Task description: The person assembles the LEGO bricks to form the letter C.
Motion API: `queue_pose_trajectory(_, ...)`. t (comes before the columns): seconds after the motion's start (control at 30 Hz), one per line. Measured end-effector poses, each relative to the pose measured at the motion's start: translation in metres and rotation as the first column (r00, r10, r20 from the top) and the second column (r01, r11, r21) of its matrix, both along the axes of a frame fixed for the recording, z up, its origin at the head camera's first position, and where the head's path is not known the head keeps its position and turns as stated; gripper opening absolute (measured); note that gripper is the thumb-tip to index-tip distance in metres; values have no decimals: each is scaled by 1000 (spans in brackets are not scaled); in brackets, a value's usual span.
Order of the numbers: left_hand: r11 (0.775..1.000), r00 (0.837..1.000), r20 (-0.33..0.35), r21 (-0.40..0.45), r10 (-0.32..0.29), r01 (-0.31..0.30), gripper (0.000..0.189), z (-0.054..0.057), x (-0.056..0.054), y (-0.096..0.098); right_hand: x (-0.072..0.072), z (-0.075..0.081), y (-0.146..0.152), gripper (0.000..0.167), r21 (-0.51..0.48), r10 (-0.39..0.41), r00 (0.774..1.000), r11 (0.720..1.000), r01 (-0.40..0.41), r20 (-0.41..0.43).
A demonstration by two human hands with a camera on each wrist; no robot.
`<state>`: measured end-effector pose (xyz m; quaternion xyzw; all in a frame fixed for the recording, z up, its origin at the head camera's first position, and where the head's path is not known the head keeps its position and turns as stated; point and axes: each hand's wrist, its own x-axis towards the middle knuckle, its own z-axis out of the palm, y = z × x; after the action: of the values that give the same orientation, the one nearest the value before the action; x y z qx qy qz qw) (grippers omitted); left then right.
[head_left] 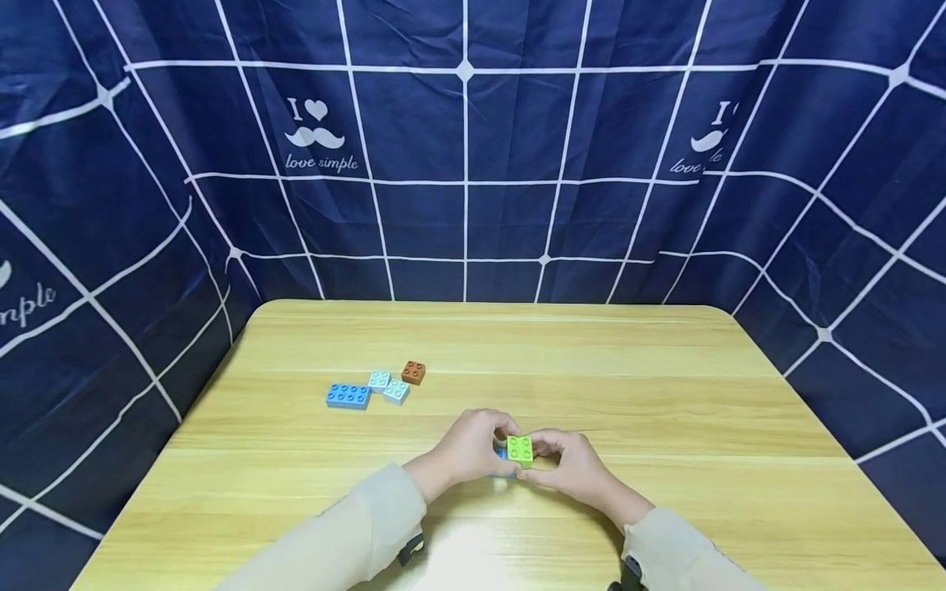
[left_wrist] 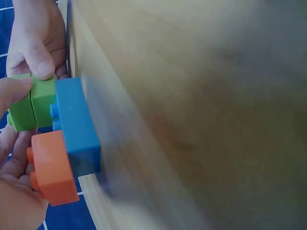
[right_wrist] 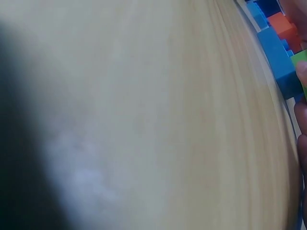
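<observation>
A light green toy building block (head_left: 520,451) sits between both hands over the near middle of the table. My left hand (head_left: 471,445) pinches the green stack from the left, and my right hand (head_left: 576,469) pinches it from the right. In the left wrist view, two green blocks (left_wrist: 43,103) are stacked on a long blue block (left_wrist: 76,122), and an orange block (left_wrist: 53,167) sits beside them on the blue one. In the right wrist view, another blue piece (right_wrist: 258,15) shows beyond the orange block (right_wrist: 285,29). Fingers hide part of the stack.
Toward the left back of the wooden table (head_left: 628,369) lie a blue block (head_left: 347,396), two pale blue blocks (head_left: 397,391) and a brown block (head_left: 414,372). A dark blue curtain (head_left: 414,213) with white lines surrounds the table's back and sides.
</observation>
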<state>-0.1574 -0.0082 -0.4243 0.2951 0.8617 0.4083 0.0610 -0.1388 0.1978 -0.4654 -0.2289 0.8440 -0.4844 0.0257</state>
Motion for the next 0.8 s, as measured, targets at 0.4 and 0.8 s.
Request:
queue_pose_trajectory(0.4, 1000, 1000, -7, -8, 10, -10, 32, 0, 1, -1, 1, 2, 2, 47, 14, -3, 1000, 1000, 3, -18)
queue_pose_trajectory(0.8, 999, 1000, 17, 50, 8, -9, 31, -5, 1, -3, 15, 37, -9, 47, -97, 32, 988, 994, -47, -148)
